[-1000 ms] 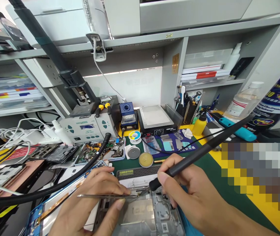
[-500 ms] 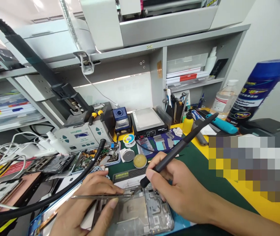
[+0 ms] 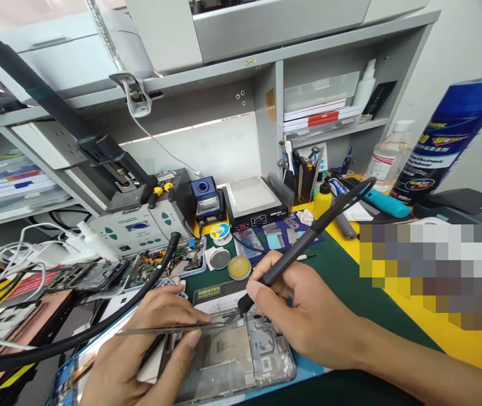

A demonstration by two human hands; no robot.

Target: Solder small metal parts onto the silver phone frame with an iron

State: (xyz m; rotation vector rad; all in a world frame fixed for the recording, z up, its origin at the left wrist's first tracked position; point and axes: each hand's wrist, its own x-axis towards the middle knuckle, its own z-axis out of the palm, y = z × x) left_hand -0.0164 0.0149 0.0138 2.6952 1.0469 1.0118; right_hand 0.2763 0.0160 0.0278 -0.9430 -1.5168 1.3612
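- Tweezers [image 3: 162,329] pinched in the grip of the left hand [image 3: 135,349], tips over the phone frame [image 3: 228,355], near centre
- Soldering iron [image 3: 295,252] clasped by the right hand [image 3: 308,313], its tip close beside the tweezers' tips
- A wrist slip could drag that point, scratching or scorching the phone frame

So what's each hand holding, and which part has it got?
The right hand holds a black pen-shaped tool by its handle, near the tip end. The left hand pinches thin metal tweezers partway along, between thumb and fingers.
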